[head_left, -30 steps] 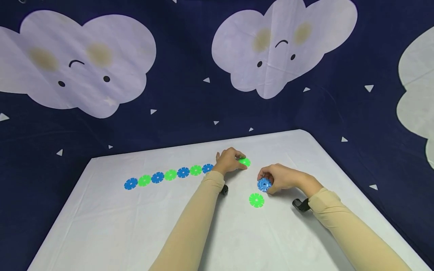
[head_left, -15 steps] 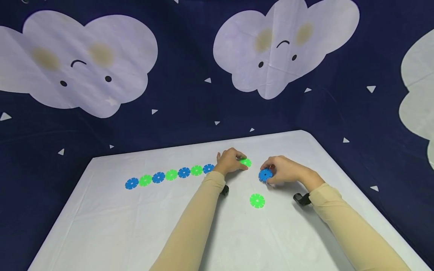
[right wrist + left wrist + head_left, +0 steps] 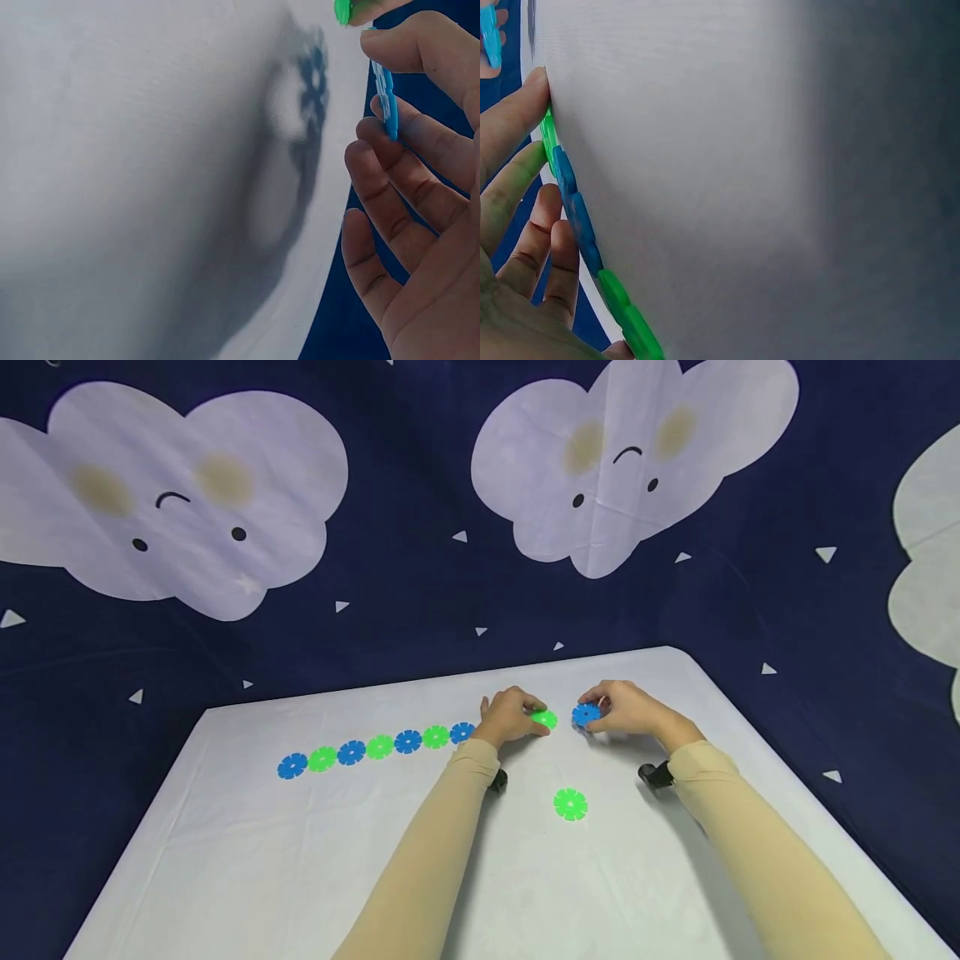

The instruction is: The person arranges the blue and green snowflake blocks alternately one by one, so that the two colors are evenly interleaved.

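Observation:
A row of notched plastic discs (image 3: 379, 747), alternating blue and green, crosses the far part of the table. At its right end my left hand (image 3: 506, 717) holds a green disc (image 3: 546, 719) by its edges between thumb and finger; the hand hides part of the row. In the left wrist view a blue disc (image 3: 577, 206) lies beside that green one, under the fingers. My right hand (image 3: 628, 708) pinches a blue disc (image 3: 584, 716) just right of the held green disc, with a gap between them. The right wrist view shows this blue disc (image 3: 385, 97) raised off the table.
A loose green disc (image 3: 571, 804) lies flat, nearer to me than both hands. The white-covered table (image 3: 247, 877) ends at the back against a dark blue cloth (image 3: 405, 568) printed with clouds. Black straps with small devices (image 3: 656, 775) sit at the wrists.
My right hand has lifted the blue disc from beside the loose green one and carried it away from me, up level with the row's end. The left hand stays on its green disc.

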